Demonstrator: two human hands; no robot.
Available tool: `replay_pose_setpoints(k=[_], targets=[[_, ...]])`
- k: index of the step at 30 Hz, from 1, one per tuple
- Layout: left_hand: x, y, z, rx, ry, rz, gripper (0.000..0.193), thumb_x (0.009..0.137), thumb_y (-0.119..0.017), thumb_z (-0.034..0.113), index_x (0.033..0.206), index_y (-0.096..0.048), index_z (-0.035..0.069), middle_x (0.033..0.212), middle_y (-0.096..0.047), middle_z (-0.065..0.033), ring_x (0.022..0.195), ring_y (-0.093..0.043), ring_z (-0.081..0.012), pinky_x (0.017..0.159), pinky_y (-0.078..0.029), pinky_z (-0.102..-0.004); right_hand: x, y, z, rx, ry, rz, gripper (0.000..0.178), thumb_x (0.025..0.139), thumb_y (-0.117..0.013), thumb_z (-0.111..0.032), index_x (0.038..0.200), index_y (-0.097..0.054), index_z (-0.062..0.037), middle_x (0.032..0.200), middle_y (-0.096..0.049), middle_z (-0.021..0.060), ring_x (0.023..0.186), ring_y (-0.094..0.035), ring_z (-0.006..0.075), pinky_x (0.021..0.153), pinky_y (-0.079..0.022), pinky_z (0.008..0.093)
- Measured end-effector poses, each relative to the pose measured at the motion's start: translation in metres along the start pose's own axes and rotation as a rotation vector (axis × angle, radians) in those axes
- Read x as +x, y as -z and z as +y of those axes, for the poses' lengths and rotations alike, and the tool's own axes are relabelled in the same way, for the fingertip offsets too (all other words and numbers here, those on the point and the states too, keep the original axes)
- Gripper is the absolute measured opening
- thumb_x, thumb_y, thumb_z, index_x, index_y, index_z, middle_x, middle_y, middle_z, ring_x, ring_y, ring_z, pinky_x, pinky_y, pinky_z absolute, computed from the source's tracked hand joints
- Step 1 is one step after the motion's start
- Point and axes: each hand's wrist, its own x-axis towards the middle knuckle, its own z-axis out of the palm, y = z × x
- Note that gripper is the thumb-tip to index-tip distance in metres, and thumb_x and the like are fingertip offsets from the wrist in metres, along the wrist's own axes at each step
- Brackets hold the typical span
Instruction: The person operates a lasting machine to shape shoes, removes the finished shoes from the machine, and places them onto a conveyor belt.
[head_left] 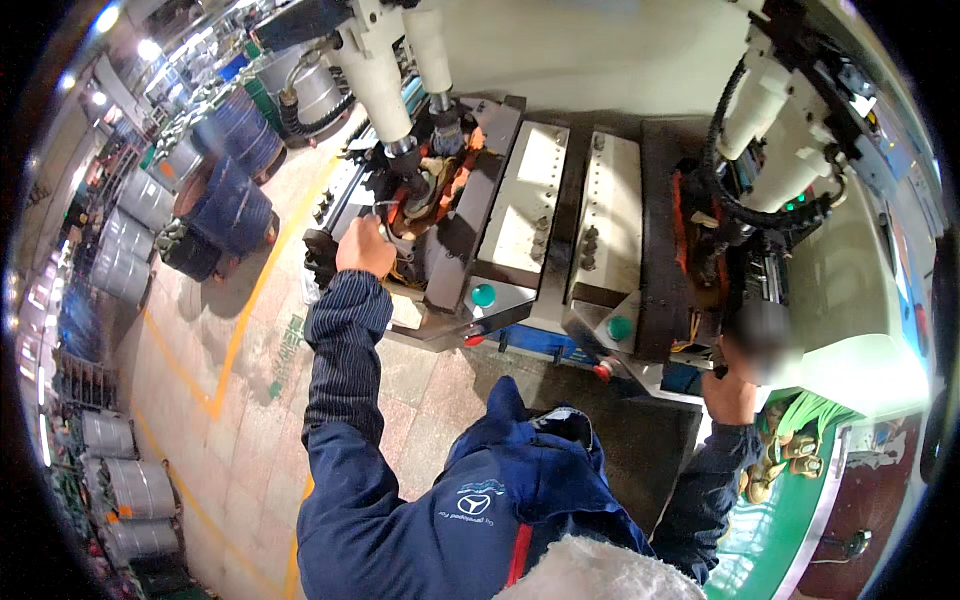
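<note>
My left hand [366, 246] is closed in a fist at the left station of a two-station machine. What its fingers hold, if anything, is hidden. Right beside it, white cylinders [382, 90] reach down onto a dark clamping head [415, 195] with orange-brown parts. My right hand [730, 392] is at the front of the right station, its fingers lost in a blurred patch. Another white cylinder [790, 175] with a black ribbed hose [715, 150] stands over that station. Between the stations lie two pale metal covers [525, 200] with bolts.
On the machine's front corners are green buttons [484, 295] and red buttons [603, 371]. Brown shoes [765, 480] and green strips [815, 412] lie on a green surface [775, 545] at right. Blue drums [225, 205] and grey drums [130, 485] line the left, past yellow floor lines [240, 340].
</note>
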Motion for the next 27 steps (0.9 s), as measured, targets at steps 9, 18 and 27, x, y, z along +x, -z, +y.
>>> replay_pose_setpoints(k=[9,18,27], targets=[[0.044,-0.018,-0.025,-0.164,-0.109,-0.156,0.047,0.081,-0.066,0.014,0.126,-0.063,-0.001,0.122,-0.065,-0.0252,0.113,-0.062,-0.0409,0.098,-0.050,-0.0432,0.008,0.014,-0.025,0.006,-0.109,-0.040,0.060,0.077,-0.062,-0.004,0.137,-0.059,-0.0013,0.125,-0.065,0.0244,0.113,-0.065,0.0347,0.098,-0.051,0.0391],[0.053,0.007,-0.021,-0.144,-0.121,-0.273,0.050,0.080,-0.070,0.015,0.125,-0.063,-0.004,0.120,-0.066,-0.0259,0.114,-0.063,-0.0390,0.100,-0.049,-0.0415,0.015,0.010,-0.013,0.071,-0.180,-0.052,0.063,0.074,-0.058,0.000,0.136,-0.061,-0.0037,0.122,-0.069,0.0197,0.103,-0.068,0.0245,0.093,-0.051,0.0336],[0.052,-0.003,-0.020,-0.142,-0.118,-0.238,0.051,0.080,-0.071,0.014,0.126,-0.061,-0.004,0.126,-0.062,-0.0248,0.118,-0.060,-0.0387,0.102,-0.047,-0.0412,0.020,0.013,-0.013,0.111,-0.229,-0.093,0.063,0.075,-0.056,0.002,0.137,-0.060,-0.0033,0.122,-0.070,0.0172,0.103,-0.068,0.0223,0.091,-0.051,0.0314]])
